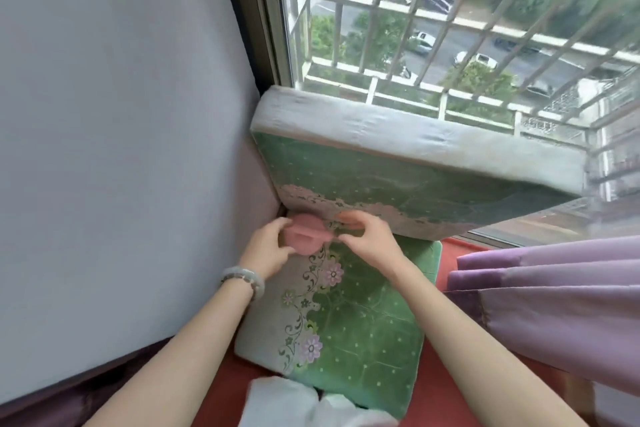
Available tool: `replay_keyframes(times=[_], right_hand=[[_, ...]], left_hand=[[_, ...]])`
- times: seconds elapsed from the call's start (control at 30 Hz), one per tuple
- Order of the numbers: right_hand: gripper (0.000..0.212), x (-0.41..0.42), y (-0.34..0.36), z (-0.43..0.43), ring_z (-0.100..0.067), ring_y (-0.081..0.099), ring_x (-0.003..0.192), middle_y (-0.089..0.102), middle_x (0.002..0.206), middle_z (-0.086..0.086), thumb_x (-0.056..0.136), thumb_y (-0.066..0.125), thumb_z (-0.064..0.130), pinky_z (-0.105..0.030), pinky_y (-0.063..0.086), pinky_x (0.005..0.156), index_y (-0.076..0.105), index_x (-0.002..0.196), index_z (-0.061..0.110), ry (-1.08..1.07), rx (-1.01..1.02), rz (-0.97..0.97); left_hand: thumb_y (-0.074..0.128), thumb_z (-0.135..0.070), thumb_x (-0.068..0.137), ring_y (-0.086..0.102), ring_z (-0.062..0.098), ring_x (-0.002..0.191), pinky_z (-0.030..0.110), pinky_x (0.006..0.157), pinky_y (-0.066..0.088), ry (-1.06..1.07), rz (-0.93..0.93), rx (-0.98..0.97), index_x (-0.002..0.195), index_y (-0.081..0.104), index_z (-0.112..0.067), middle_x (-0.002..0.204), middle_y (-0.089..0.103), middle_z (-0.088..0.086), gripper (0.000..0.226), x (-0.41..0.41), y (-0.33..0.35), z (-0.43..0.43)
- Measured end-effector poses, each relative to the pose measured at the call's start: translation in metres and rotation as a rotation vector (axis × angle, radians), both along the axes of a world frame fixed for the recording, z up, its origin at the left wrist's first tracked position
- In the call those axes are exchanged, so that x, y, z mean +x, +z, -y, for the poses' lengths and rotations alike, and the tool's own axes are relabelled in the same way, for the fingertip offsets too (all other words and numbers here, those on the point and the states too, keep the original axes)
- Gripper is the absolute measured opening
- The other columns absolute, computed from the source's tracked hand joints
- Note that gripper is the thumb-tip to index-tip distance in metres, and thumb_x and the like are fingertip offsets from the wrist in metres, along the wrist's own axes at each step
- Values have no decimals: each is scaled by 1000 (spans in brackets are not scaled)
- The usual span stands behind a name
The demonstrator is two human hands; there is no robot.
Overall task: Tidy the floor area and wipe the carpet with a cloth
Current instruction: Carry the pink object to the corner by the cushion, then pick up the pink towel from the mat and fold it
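A round pink object (306, 234) sits at the far end of a green floral cushion (353, 333) that lies flat on the red carpet (453, 251). My left hand (268, 246) grips its left edge, fingers curled round it. My right hand (367, 236) pinches its right edge with thumb and forefinger. A second green cushion (415, 166) stands tilted against the window, just behind both hands. A white cloth (294, 402) lies crumpled at the bottom edge of the view.
A pale wall (121, 132) closes off the left side. Behind the upright cushion a barred window (450, 28) looks down on a street. A purple curtain (554, 305) hangs at the right, over the carpet.
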State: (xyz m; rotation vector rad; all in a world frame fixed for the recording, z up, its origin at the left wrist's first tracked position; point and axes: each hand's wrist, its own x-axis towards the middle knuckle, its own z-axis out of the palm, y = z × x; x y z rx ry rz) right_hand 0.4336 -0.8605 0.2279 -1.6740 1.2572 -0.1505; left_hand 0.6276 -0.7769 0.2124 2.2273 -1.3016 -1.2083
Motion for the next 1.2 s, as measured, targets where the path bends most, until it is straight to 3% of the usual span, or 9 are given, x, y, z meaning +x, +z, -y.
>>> replay_keyframes(times=[0.17,0.27,0.57,0.67,0.83,1.0,1.2], right_hand=[[52,-37,149,-18,-7,58,105,61,115,10,76,72,17,-33,47,99,55,124,29,-96,14,98],[61,-60,239,-27,-7,56,112,56,122,13,75,75,16,-33,45,101,48,125,39,-145,-15,186],[84,-121,450,-75,-8,44,127,40,141,7,73,78,10,-30,40,104,31,136,42,-273,-103,416],[88,-139,490,-92,-10,44,127,40,140,4,72,76,4,-31,39,105,28,135,42,-345,-162,496],[91,-165,525,-128,-12,44,128,41,139,4,71,77,0,-35,37,108,27,131,48,-457,-241,550],[92,-184,542,-170,-10,43,128,40,142,2,72,74,-5,-35,36,110,27,137,40,-636,-304,564],[91,-189,553,-234,-6,42,128,38,144,3,72,75,-2,-30,35,108,28,133,45,-862,-403,519]], left_hand=[[79,-21,72,50,2,119,34,107,39,5,-194,-153,128,48,-35,129,54,-13,65,-34,149,-19],[81,-23,69,47,-5,121,32,108,38,14,-298,-270,124,38,-52,130,51,-16,75,-53,243,-27],[84,-16,68,39,0,132,29,112,32,-65,-432,-550,144,24,-34,144,39,-12,98,-102,450,-60],[84,-13,67,39,2,132,29,112,32,-107,-471,-613,144,21,-34,145,38,-9,102,-112,485,-69],[82,-31,63,37,5,134,32,112,32,-256,-525,-653,146,17,-35,147,34,-7,105,-128,513,-75],[84,-43,59,37,7,135,36,111,34,-429,-598,-654,145,18,-36,148,34,-6,108,-140,529,-68],[82,-53,60,36,7,136,40,111,33,-690,-690,-613,146,19,-32,148,34,-5,109,-160,537,-69]])
